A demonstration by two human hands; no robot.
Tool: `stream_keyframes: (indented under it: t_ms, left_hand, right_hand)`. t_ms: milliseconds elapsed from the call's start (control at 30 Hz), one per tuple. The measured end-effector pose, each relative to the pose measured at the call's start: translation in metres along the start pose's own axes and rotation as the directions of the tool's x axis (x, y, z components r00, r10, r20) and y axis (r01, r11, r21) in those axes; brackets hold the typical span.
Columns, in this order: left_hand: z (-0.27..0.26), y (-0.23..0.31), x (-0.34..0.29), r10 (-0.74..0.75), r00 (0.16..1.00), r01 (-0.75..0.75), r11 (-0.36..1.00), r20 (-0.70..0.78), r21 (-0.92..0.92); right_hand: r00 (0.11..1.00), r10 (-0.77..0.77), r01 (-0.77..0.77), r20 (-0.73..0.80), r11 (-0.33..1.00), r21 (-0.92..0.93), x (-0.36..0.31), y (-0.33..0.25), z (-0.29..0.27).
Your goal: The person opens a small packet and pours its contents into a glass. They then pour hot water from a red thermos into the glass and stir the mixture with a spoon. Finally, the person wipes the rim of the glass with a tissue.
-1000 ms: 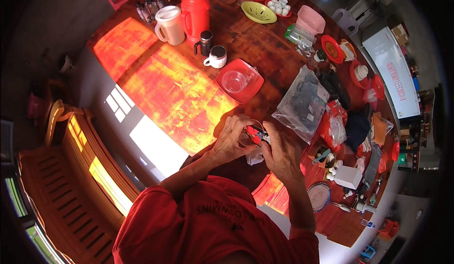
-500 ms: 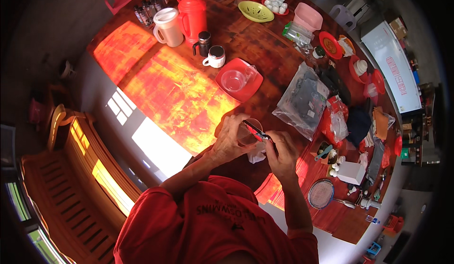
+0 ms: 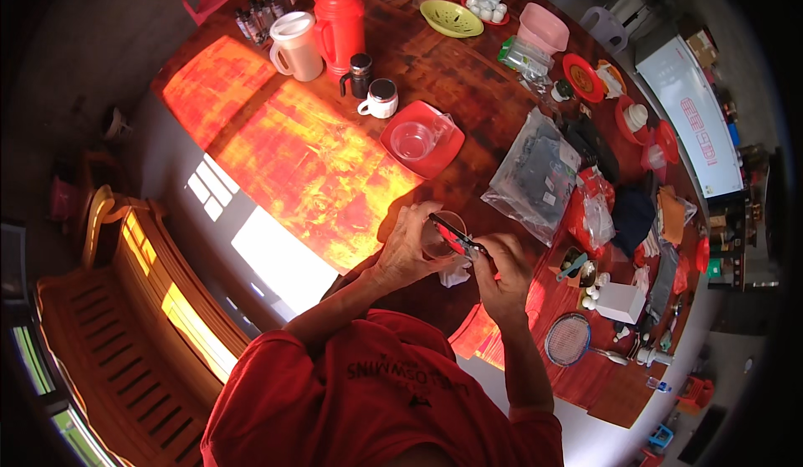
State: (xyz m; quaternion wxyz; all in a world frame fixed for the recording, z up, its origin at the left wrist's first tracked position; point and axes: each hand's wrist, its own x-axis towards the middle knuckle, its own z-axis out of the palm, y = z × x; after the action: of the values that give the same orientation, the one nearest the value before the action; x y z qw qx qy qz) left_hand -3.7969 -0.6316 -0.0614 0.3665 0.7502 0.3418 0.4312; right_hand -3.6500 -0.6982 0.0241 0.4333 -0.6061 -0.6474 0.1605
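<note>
My left hand is curled around a clear round plastic cup, fingers at its rim and side. In my right hand is a slim black-and-red tool, pinched near its lower end. It slants across the cup, its upper end by my left fingertips; I cannot make out its exact kind. Just below the cup lies crumpled white tissue or plastic. Beyond my hands a red square tray bears a clear round plastic bowl.
Farther off stand a white mug, black lidded cup, pitcher and red thermos. To the right lie a clear bag with dark contents, a white box and a racket. A wooden bench stands left.
My right hand has shifted slightly to the right and its fingers have moved along the tool. My left hand and the cup stay almost in place.
</note>
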Motion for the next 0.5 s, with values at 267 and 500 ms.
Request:
stream_keyframes:
  t_ms: [267, 500]
  left_hand:
    - [-0.003, -0.002, -0.004, -0.032, 0.999, 0.032, 0.999, 0.0, 0.034]
    - [0.0, -0.011, -0.004, 0.003, 1.0, -0.003, 1.0, -0.027, 0.007]
  right_hand:
    - [0.998, -0.055, 0.055, 0.005, 0.996, -0.067, 0.002, 0.002, 0.004]
    - [1.0, -0.015, 0.015, -0.008, 0.999, -0.038, -0.001, 0.01, 0.01]
